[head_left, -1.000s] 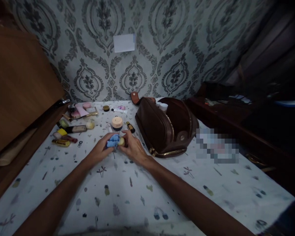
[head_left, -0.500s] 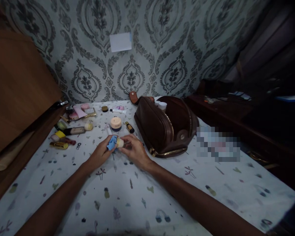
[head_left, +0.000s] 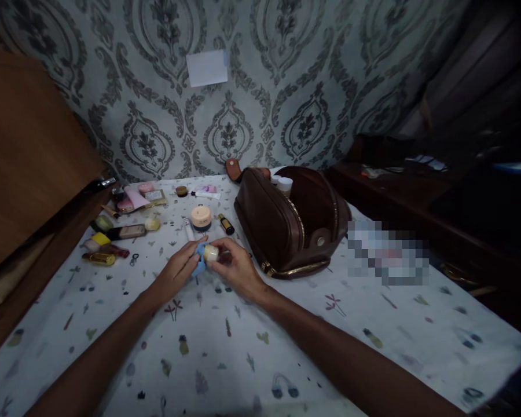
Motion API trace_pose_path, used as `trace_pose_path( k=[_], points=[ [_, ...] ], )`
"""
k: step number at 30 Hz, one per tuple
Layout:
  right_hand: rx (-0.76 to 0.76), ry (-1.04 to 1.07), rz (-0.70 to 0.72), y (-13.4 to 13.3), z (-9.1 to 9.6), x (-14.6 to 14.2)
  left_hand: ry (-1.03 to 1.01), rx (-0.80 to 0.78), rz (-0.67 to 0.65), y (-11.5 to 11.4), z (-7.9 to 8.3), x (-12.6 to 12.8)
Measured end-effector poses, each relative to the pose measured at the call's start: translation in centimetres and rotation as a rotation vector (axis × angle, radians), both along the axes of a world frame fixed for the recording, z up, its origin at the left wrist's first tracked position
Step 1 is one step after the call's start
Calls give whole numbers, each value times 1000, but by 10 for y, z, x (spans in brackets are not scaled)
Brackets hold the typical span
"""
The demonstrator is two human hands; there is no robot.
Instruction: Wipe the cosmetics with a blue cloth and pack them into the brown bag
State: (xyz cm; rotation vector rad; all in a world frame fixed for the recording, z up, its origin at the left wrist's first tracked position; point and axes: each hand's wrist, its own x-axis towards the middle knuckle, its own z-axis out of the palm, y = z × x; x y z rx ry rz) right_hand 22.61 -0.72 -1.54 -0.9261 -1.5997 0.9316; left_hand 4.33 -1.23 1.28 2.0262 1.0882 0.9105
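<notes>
Between my hands is a small jar (head_left: 211,253) with a pale yellow body and a whitish end. My right hand (head_left: 234,263) grips it from the right with thumb and fingers. My left hand (head_left: 180,269) is closed on a crumpled blue cloth (head_left: 198,266) pressed against the jar's left side. Just beyond my hands stand a cream-lidded jar (head_left: 201,217), a white tube (head_left: 188,229) and a small black and gold bottle (head_left: 226,224). To the right, a brown leather toiletry bag (head_left: 271,226) sits unzipped, with white-capped containers (head_left: 284,185) inside.
Several cosmetics lie at the left, among them a foundation bottle (head_left: 128,231), a gold tube (head_left: 99,258) and a pink tube (head_left: 134,197). A blurred-out packet (head_left: 386,255) is right of the bag. A wooden panel (head_left: 30,156) borders the left; patterned wallpaper is behind.
My left fingers have shifted over the blue cloth, covering more of it, and the jar has turned slightly in my grip. The view has moved a little.
</notes>
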Motion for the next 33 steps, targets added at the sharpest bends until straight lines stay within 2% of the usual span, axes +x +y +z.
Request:
trace_pose_path(
  k=[3,7,9,14,22,33],
  points=[
    [15,-15,-9,0,1,1,42,49,24,1,-2,0],
    [-22,-3,-10,0,3,1,88,73,168,-2,0,0],
    [-41,12,-4,-1,3,0,126,78,198,-5,2,1],
    [-74,11,24,-5,2,0,144,89,176,-10,1,5],
    [-42,-124,0,-9,7,5,179,119,203,-5,-19,6],
    [-49,-192,-14,-10,11,7,223,204,229,-7,-12,17]
  ],
)
